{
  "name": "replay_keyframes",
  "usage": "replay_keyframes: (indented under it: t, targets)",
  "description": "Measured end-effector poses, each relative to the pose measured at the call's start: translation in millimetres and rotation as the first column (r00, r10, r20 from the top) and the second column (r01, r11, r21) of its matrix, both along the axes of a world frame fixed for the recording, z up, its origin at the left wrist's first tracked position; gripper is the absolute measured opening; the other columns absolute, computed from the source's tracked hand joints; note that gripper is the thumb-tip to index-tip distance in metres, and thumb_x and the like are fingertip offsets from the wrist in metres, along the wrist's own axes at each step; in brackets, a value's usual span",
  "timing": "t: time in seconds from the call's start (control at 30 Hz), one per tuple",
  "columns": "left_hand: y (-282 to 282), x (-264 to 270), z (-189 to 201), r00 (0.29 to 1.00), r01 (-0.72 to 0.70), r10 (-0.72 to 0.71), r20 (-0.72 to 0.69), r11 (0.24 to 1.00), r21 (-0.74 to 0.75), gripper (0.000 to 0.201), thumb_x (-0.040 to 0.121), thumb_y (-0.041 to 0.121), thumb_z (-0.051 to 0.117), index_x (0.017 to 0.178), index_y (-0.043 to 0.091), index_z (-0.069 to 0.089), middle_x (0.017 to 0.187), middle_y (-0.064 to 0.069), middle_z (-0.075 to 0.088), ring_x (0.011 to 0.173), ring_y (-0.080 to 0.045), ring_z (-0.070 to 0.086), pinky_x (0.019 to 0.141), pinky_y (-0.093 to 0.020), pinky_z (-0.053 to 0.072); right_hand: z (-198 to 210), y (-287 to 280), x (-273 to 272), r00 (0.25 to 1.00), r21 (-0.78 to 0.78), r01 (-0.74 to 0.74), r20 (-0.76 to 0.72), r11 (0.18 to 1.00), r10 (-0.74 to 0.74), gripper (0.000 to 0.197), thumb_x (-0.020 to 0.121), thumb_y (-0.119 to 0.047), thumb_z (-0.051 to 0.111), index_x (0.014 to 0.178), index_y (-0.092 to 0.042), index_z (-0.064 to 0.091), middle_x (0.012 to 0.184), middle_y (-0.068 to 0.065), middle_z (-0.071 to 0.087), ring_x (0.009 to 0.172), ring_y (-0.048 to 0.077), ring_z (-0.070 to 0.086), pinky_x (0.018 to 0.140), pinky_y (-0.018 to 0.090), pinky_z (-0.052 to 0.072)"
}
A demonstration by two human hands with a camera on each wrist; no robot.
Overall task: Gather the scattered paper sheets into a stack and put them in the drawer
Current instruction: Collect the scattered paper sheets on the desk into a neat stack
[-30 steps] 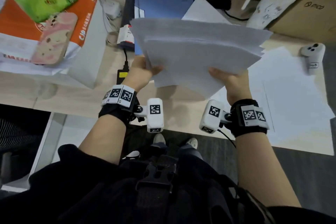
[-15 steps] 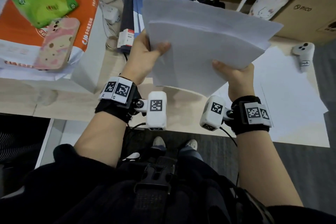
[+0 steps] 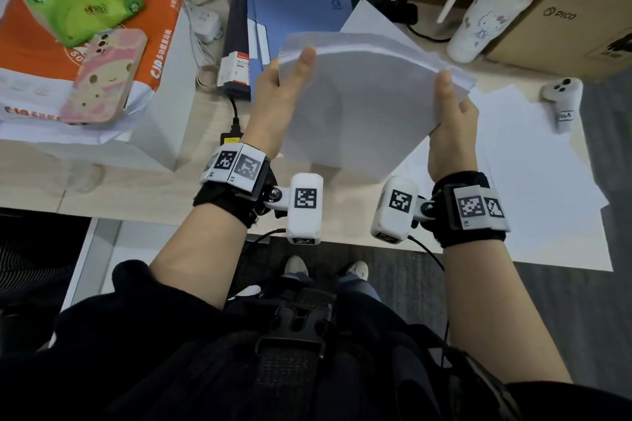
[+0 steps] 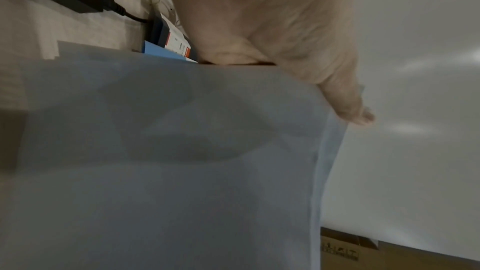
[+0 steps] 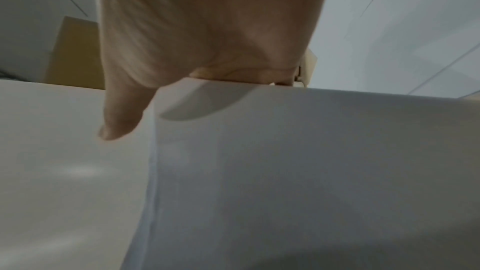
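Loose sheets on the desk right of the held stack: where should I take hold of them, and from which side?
Take the loose sheets at their near edge, where they hang past the desk front, coming from the right. They lie flat, so only that overhang lets a thumb and fingers pinch. Free the right hand first; let the left hand keep its grip on the stack.

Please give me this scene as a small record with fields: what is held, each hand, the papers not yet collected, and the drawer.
held: paper stack, lifted above the desk
left hand: grips the stack's left edge, thumb on top
right hand: grips the stack's right edge, thumb on top
loose sheets: flat on the desk, to the right
drawer: not in view
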State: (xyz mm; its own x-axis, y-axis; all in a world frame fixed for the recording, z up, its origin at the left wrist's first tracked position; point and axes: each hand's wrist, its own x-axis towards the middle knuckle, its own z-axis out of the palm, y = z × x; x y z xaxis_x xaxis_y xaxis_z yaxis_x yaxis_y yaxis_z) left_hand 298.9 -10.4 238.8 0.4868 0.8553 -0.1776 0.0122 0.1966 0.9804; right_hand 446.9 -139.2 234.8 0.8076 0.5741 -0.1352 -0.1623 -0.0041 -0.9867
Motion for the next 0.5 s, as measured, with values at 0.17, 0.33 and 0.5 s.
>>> replay_keyframes:
  t: [0.17,0.33,0.5]
  targets:
    - [0.0,4.4,10.0,0.995,-0.083,0.085,0.05,0.995,-0.047,0.069,0.065,0.077,0.056,0.103,0.021,0.067,0.106,0.013,0.068,0.106,-0.004,0.059,0.104,-0.029,0.039,11.8,3.1,5.7,0.999,-0.047,0.013,-0.033,0.999,-0.015,0.072,0.067,-0.07,0.062,0.081,0.0,0.048,0.083,0.013,0.042,0.078,0.025,0.043,0.075,0.032,0.034]
    - [-2.3,3.2,6.8,0.99,-0.144,0.144,-0.002,0.99,0.003,0.024,0.092,0.023,0.054,0.069,0.021,0.06,0.053,0.023,0.058,0.059,0.006,0.052,0.063,-0.008,0.042,9.8,5.7,8.6,0.996,-0.047,0.087,0.014,0.995,-0.086,0.029,0.076,-0.037,0.061,0.068,-0.01,0.055,0.067,-0.006,0.051,0.076,0.016,0.046,0.072,0.028,0.032]
    - [-4.4,1.7,8.9,0.994,-0.11,0.11,-0.008,0.994,-0.005,0.02,0.091,0.031,0.058,0.073,0.028,0.065,0.063,0.024,0.065,0.069,0.006,0.06,0.077,-0.017,0.048,7.9,8.6,8.1,0.993,-0.024,0.113,0.024,0.993,-0.113,0.012,0.072,-0.03,0.065,0.072,-0.019,0.06,0.071,-0.016,0.062,0.08,0.005,0.055,0.081,0.02,0.038]
